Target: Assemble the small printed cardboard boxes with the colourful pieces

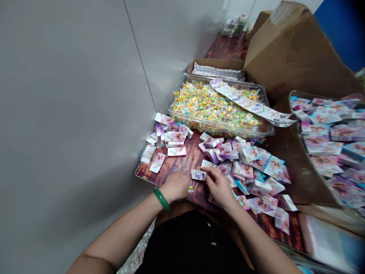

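My left hand [177, 186], with a green bangle on the wrist, is closed near the table's front edge, its fingertips largely hidden. A small clear packet [190, 188] with yellow and green bits sticks out at its right side. My right hand [219, 185] pinches the right end of a small white printed card [198, 175] with purple ovals. Just right of that hand lies a heap of small purple, pink and blue boxes [245, 169]. Farther left is a smaller group of such boxes [174, 137].
A clear plastic tub [219, 127] full of colourful packets stands behind, with a printed strip [248, 102] across it. Behind it is a carton [215, 62] of stacked printed sheets. A large cardboard box [308, 171] at right holds many small boxes. A grey wall [85, 95] borders the left.
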Motion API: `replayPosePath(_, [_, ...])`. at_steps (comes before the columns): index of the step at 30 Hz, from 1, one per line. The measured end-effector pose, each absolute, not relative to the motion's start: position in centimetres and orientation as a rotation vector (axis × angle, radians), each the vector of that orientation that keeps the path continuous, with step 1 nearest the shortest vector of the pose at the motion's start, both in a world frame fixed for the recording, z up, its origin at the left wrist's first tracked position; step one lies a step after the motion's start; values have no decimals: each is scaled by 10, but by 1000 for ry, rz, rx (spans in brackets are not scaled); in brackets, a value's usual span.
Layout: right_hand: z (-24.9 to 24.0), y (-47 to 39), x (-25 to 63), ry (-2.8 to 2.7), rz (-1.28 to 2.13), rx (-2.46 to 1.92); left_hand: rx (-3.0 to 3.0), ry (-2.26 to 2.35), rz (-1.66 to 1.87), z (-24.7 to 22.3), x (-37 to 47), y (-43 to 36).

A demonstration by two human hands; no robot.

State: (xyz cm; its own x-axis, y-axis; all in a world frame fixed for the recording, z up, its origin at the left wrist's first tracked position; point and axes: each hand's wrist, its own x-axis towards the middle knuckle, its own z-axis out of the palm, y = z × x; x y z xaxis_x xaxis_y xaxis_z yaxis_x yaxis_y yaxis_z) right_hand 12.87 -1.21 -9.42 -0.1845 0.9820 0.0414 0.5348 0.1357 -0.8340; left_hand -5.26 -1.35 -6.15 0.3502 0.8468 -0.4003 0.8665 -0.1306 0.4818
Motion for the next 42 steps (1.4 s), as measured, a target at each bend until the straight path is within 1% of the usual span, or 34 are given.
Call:
replayPosePath(3, [-98,-11,130,-1815,963,-1442,2012,1385,-139,-53,-58,-6])
replayPosePath(7, [-103,-11,128,-1724,1257,-1390,2035,1252,-130,-45,-67,6])
replayPosePath(9, [-104,-12,126,-1680,1334,-1358,2053,1248,-109,-46,-65,9])
replayPosePath(18, [-80,-13,124,-1745,1325,-1420,2017,1225,-65,-58,-54,21])
replayPosePath(22, [-83,-11,120,-1730,1322,-1397,2011,1225,-119,-55,-51,24])
replayPosePath(25, [-86,-9,120,-1644,1337,-1376,2115,1264,-136,-53,-48,24])
replayPosePath(29, [-85,-7,120,-1559,1335,-1439,2224,1316,-92,-50,-41,22])
replayPosePath(33, [-86,-4,119,-1599,1281,-1496,2179,1354,-34,-45,-37,24])
replayPosePath(35, [-86,-2,122,-1619,1232,-1502,2067,1308,49,-46,-40,28])
replayPosePath(37, [-81,1,130,-1569,1197,-1500,1835,1253,221,-49,-47,32])
replayPosePath(40, [-60,2,148,-1406,1177,-1496,1195,1192,600,-60,-56,35])
replayPosePath(42, [-39,-2,159,-1315,1239,-1464,710,1129,763,-68,-57,34])
